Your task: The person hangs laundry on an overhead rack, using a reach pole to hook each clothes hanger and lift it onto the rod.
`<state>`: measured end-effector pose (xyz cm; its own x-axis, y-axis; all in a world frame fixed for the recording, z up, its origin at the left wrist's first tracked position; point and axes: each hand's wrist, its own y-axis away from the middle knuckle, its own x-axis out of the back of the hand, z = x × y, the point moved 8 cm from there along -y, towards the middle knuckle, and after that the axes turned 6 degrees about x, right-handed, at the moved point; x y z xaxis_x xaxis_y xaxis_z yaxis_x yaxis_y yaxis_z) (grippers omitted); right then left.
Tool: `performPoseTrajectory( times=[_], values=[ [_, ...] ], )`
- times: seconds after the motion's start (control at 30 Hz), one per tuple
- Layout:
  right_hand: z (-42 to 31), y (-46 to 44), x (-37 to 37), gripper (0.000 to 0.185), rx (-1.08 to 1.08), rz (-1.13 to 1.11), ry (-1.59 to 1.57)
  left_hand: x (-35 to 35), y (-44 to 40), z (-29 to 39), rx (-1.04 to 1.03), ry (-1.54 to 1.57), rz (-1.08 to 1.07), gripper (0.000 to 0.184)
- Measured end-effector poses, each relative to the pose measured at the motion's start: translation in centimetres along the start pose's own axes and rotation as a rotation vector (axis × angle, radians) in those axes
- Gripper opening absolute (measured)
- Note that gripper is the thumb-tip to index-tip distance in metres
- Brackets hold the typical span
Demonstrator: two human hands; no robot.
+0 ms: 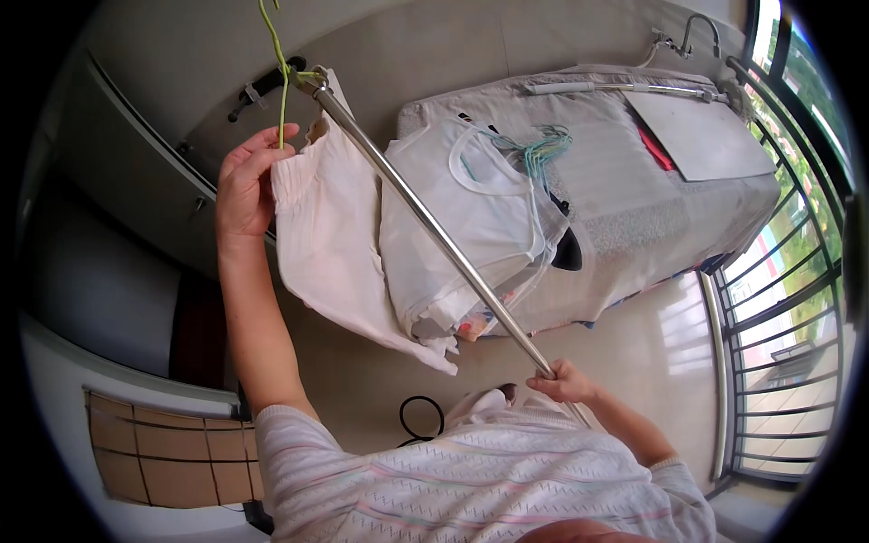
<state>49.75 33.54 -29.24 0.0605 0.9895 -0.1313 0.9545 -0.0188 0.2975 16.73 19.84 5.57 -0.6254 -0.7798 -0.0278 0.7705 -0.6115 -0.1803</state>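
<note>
My left hand (249,181) is raised at the upper left, with its fingers closed on the gathered waistband of pale trousers (330,213). A green wire hanger (282,81) runs down to those fingers, and the trousers hang from it. My right hand (563,382) is wrapped round the lower part of a long metal pole (434,226). The pole slants up to the left in front of the clothes, and its far tip is at the hanger. Whether the tip bears the hanger's weight I cannot tell.
A cloth-covered surface (634,217) carries a white sheer top (480,199), several teal hangers (548,149), a white board (701,136) and another pole (625,88). A faucet (701,32) is behind it. Window railings (787,299) stand at right; a black cable loop (422,416) lies on the floor.
</note>
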Motion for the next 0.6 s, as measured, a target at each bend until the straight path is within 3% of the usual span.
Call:
performPoseTrajectory(
  times=[0.13,0.27,0.4,0.47,0.53,0.6],
  values=[
    [-1.6,0.2,-0.7,0.031,0.062,-0.086,-0.1,-1.5,1.4,5.7,-0.083,-0.083,-0.021,0.029],
    [-4.1,0.9,-0.2,0.028,0.168,-0.095,-0.171,-5.6,2.3,12.0,-0.163,-0.105,-0.174,0.03],
    [-8.7,3.5,1.0,0.028,0.226,-0.025,-0.205,-10.2,5.8,17.8,-0.459,0.008,0.056,0.031],
    [-11.7,5.4,1.8,0.029,0.28,0.014,-0.192,-12.0,11.5,19.3,-0.743,-0.089,0.352,0.027],
    [-14.1,7.1,2.4,0.03,0.348,0.036,-0.195,-14.0,17.3,17.8,-0.99,-0.11,0.383,0.022],
    [-16.4,8.8,3.4,0.029,0.379,0.105,-0.217,-17.9,21.9,13.9,-1.039,-0.092,0.177,0.018]
  ],
)
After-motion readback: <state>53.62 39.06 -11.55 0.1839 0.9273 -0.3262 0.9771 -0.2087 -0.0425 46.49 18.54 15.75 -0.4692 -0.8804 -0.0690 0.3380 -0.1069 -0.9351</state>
